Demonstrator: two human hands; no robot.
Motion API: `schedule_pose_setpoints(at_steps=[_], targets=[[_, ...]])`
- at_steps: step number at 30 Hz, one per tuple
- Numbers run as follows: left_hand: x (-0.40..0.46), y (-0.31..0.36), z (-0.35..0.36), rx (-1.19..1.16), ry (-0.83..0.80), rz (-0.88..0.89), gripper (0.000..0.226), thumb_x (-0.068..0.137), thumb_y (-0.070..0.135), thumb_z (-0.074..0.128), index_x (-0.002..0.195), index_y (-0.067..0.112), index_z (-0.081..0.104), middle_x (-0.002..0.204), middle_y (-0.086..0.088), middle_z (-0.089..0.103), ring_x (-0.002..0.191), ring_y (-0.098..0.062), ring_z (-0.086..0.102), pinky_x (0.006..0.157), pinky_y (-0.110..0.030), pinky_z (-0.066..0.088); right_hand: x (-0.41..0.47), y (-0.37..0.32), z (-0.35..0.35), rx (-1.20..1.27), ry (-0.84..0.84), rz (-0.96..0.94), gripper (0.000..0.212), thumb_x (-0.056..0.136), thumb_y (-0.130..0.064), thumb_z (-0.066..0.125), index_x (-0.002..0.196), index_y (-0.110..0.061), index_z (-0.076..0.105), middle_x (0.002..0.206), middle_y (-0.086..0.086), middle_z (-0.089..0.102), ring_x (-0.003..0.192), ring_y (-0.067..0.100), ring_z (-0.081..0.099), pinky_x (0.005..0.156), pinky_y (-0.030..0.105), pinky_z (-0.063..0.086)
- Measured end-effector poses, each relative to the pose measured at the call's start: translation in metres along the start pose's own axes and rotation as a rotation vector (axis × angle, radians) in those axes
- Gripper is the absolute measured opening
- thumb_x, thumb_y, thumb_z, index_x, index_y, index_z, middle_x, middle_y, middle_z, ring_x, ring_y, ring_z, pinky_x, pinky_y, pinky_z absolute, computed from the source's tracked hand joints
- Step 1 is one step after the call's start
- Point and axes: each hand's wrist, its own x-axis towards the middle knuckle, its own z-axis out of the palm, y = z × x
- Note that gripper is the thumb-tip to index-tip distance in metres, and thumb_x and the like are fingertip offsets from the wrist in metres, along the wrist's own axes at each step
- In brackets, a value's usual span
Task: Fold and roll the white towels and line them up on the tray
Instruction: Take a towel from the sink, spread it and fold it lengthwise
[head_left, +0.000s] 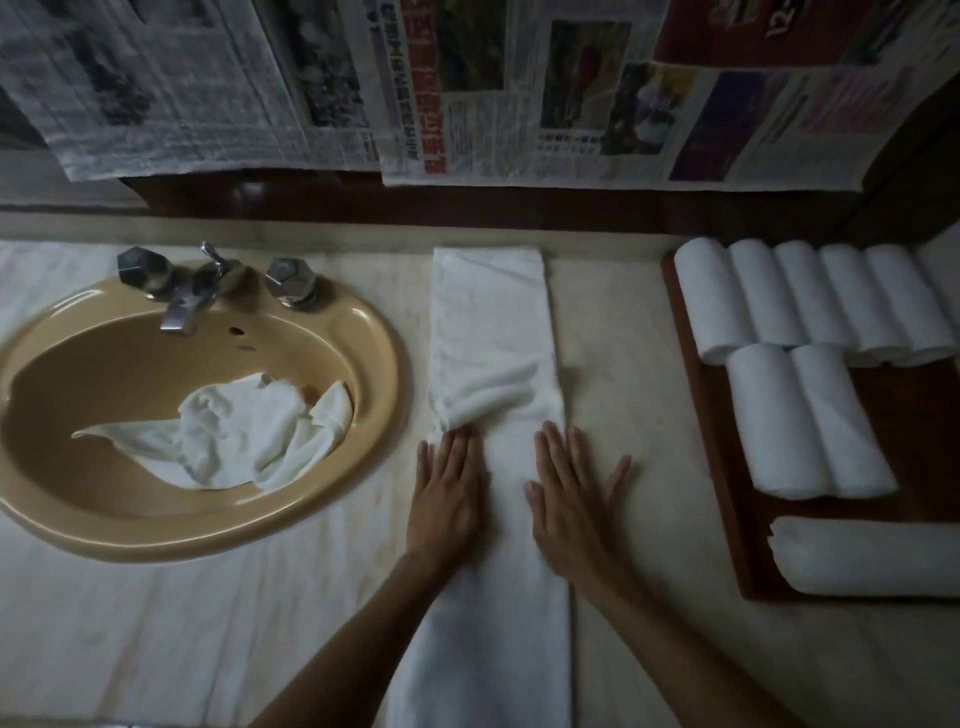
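- We see the long towel (493, 332), folded into a narrow strip, lying lengthwise on the pale counter (623, 364) between the sink (374, 332) and the tray (727, 499).
- Left hand (449, 493): palm down, fingers straight and together, pressing flat on the strip's left edge; grasping nothing. Its fingertips touch a bunched ridge across the strip.
- Right hand (569, 493): palm down, fingers straight and spread, thumb on the towel, the outer fingers reaching onto the counter; also released, flat.
- Both forearms enter from the bottom edge, converging toward the strip.
- On the tray we count five rolled towels (815, 301) in a far row, touching side by side, and two more rolls (810, 421) just in front.
- A larger roll (872, 556) lies crosswise at the tray's near end.
- A crumpled towel (234, 436) lies in the sink basin.
- Newspaper sheets (519, 88) hang above the counter.
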Motion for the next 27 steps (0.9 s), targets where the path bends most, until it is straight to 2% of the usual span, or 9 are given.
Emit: schedule_pose_setpoints(at_steps=[6,9,12,15,19,22,23,25,27], targets=[[0.083,0.013,-0.032,0.032,-0.032,-0.127,0.056,0.105,0.018,0.021,0.157,0.006,0.005,0.166,-0.01,0.0,0.152,-0.023,-0.004,0.121,-0.046,-0.005,0.084,0.014,-0.015,0.021,-0.079,0.065,0.062,0.098,-0.039,0.024,0.153,-0.01,0.035,0.163,0.004,0.025,0.152,0.026,0.016,0.11,0.075,-0.002],[0.042,0.022,-0.031,-0.1,0.0,0.021,0.054,0.105,0.026,0.022,0.156,0.008,0.019,0.164,-0.009,0.012,0.152,-0.022,0.007,0.123,-0.045,0.005,0.041,-0.011,-0.011,0.105,0.042,-0.005,0.057,0.097,-0.028,0.032,0.148,-0.007,0.043,0.158,0.008,0.035,0.147,0.029,0.031,0.108,0.074,0.023],[-0.032,-0.003,-0.015,-0.036,-0.074,0.167,0.056,0.105,0.039,0.016,0.157,0.018,0.02,0.164,-0.002,0.011,0.152,-0.021,0.007,0.121,-0.045,0.005,-0.03,-0.008,0.002,0.014,0.025,-0.067,0.057,0.101,-0.038,0.032,0.151,-0.013,0.04,0.161,0.003,0.03,0.149,0.023,0.027,0.111,0.071,0.018],[-0.061,-0.017,-0.019,-0.07,0.083,-0.083,0.055,0.105,0.032,0.014,0.156,0.012,0.02,0.163,-0.006,0.012,0.152,-0.028,0.01,0.122,-0.041,0.0,-0.053,0.009,-0.003,0.031,0.112,0.167,0.06,0.101,-0.04,0.031,0.152,-0.009,0.037,0.161,0.007,0.03,0.149,0.03,0.027,0.113,0.071,0.013],[-0.087,0.009,-0.009,-0.006,0.045,0.132,0.059,0.1,0.018,0.034,0.157,0.014,0.021,0.164,-0.004,0.012,0.153,-0.021,0.006,0.123,-0.042,0.004,-0.084,-0.012,-0.002,0.095,0.057,-0.093,0.057,0.103,-0.037,0.028,0.153,-0.011,0.036,0.164,0.003,0.022,0.152,0.023,0.019,0.116,0.066,0.015],[-0.1,-0.004,-0.012,-0.073,0.069,-0.104,0.056,0.099,0.016,0.035,0.154,0.013,0.03,0.162,-0.01,0.023,0.15,-0.028,0.019,0.121,-0.042,0.015,-0.095,-0.006,0.001,0.043,0.035,-0.009,0.058,0.101,-0.04,0.032,0.151,-0.013,0.039,0.163,0.003,0.025,0.151,0.024,0.022,0.117,0.066,0.007],[-0.104,-0.007,-0.019,-0.123,0.114,-0.202,0.049,0.099,0.013,0.039,0.148,0.01,0.043,0.155,-0.015,0.037,0.143,-0.033,0.034,0.116,-0.042,0.028,-0.094,-0.005,-0.004,0.078,0.065,0.037,0.056,0.1,-0.038,0.035,0.15,-0.013,0.041,0.162,0.005,0.028,0.15,0.027,0.024,0.119,0.062,0.005],[-0.117,-0.004,-0.033,-0.209,0.187,-0.298,0.031,0.098,0.012,0.054,0.127,0.011,0.064,0.127,-0.012,0.063,0.113,-0.03,0.061,0.094,-0.039,0.053,-0.094,-0.011,-0.014,0.211,0.152,-0.059,0.044,0.099,-0.032,0.044,0.137,-0.013,0.058,0.148,0.006,0.05,0.137,0.032,0.045,0.116,0.05,0.026],[-0.139,0.002,-0.043,-0.328,0.234,-0.359,0.019,0.094,0.017,0.065,0.11,0.016,0.074,0.1,-0.003,0.071,0.083,-0.016,0.067,0.073,-0.035,0.058,-0.103,-0.026,-0.019,0.42,0.169,-0.261,0.024,0.094,-0.03,0.059,0.109,-0.016,0.072,0.111,-0.001,0.065,0.102,0.026,0.063,0.091,0.034,0.047]])
